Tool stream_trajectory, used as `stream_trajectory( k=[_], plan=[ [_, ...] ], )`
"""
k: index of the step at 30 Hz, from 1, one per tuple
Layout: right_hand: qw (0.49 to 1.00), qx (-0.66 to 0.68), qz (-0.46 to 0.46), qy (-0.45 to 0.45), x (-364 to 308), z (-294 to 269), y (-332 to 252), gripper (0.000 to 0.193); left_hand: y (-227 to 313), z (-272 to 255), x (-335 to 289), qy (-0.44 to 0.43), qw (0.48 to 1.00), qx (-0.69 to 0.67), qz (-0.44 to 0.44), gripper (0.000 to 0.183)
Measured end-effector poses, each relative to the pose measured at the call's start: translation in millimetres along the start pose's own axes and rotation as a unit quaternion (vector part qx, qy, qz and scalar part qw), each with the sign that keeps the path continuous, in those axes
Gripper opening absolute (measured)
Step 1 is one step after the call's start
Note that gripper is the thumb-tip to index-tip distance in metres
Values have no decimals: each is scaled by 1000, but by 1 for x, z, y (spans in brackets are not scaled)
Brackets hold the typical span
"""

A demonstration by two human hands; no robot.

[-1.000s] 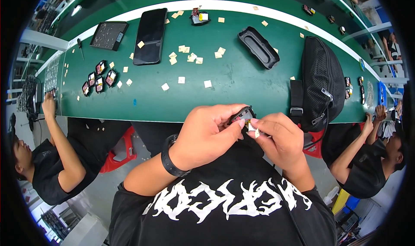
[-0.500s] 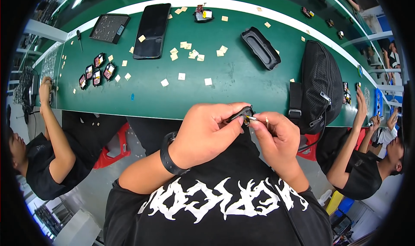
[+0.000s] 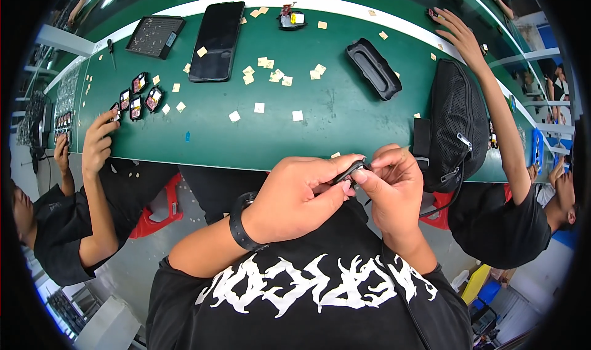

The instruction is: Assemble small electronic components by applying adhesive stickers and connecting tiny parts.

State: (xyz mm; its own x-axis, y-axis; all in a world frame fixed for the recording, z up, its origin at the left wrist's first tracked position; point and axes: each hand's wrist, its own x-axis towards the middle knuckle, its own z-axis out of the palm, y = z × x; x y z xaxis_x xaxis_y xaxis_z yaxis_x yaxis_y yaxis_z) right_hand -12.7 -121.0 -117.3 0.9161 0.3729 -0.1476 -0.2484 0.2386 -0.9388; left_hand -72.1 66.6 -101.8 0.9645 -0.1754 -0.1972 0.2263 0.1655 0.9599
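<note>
Just in front of the table's near edge, my left hand (image 3: 289, 193) is closed round a small black casing (image 3: 349, 171), thumb in front and fingers behind. My right hand (image 3: 394, 187) presses its thumb and fingertips against the casing's right end. The fingers cover most of the casing, so its inside is hardly visible. Close above my left fingertips, a small cream paper square (image 3: 335, 155) lies at the table edge.
More cream squares (image 3: 259, 107) lie scattered over the green table (image 3: 234, 141). Several black-cased circuit units (image 3: 136, 107) sit left, where a co-worker's hand (image 3: 98, 142) reaches. Farther back are a phone (image 3: 215, 42), a parts tray (image 3: 156, 36) and a black holder (image 3: 373, 69); right, a black bag (image 3: 457, 122).
The silvery part between my right fingertips no longer shows; those fingers now sit on the casing. A cream square appears at the table edge. Co-workers' arms reach in on both sides.
</note>
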Motion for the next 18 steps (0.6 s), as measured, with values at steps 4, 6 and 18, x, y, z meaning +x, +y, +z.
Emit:
stream_trajectory(
  k=[4,6,18],
  plan=[
    [996,34,73,-42,7,-2,-9,25,-1,-3,0,-11,1000,-8,6,40],
    [994,19,68,-82,13,-9,-4,23,-1,-3,0,-21,1000,-14,-2,40],
    [735,-521,-369,-229,10,-24,-44,47,12,-8,-6,-11,980,-177,-87,40]
  ],
)
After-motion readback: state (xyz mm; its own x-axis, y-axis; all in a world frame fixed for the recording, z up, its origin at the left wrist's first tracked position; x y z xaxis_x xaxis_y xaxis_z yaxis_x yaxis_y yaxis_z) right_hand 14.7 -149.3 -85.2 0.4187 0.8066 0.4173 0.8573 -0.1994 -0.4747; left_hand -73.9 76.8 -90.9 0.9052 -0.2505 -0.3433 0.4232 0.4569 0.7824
